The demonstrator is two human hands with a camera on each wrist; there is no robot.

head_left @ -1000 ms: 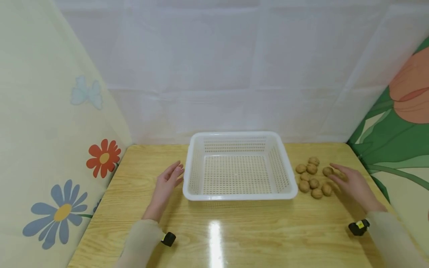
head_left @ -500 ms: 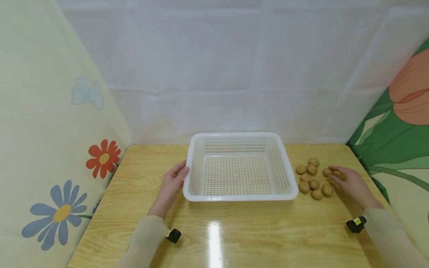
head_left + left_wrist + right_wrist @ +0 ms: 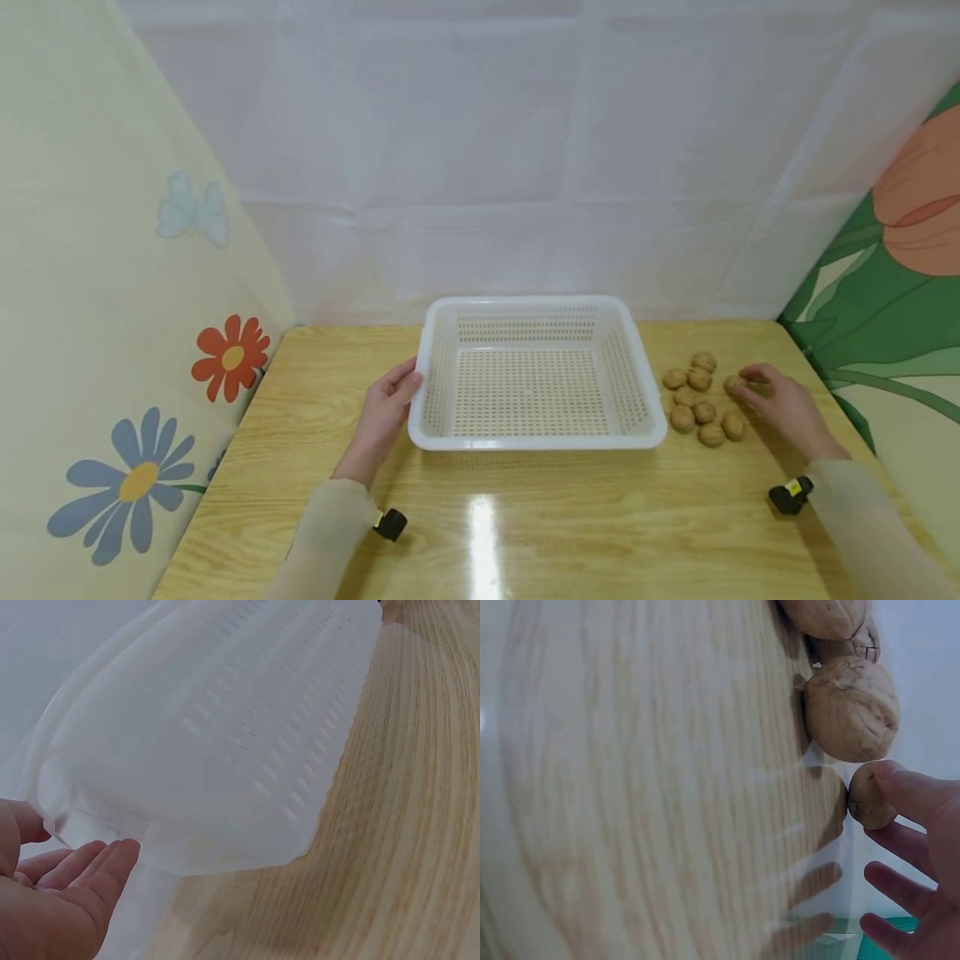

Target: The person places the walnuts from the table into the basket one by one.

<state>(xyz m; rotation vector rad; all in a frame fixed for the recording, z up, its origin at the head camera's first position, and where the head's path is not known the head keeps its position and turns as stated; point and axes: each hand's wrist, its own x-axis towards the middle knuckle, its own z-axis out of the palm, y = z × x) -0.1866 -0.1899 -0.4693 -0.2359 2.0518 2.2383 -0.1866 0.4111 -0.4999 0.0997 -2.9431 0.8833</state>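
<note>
A white plastic basket [image 3: 527, 442] with slotted sides stands upright on the table in the head view. My left hand [image 3: 380, 415] holds its left rim; in the left wrist view the thumb lies at the rim and the fingers [image 3: 112, 870] come up beneath it. To the right of the basket lies a loose group of several walnuts [image 3: 704, 412]. My right hand [image 3: 787, 408] pinches one walnut [image 3: 866, 801] at the group's right side, between thumb and index finger. That walnut still rests on the table, and the remaining fingers are spread apart.
The wooden table [image 3: 562, 517] runs back to a white cloth backdrop [image 3: 465, 167]. Flower-printed cloths stand at the left [image 3: 135, 333] and right sides. Dark wrist cameras [image 3: 391, 524] sit at both sleeves.
My left hand has moved right, from beside the basket onto its rim. The right hand's fingers have closed round the walnut. The basket and other walnuts stay put.
</note>
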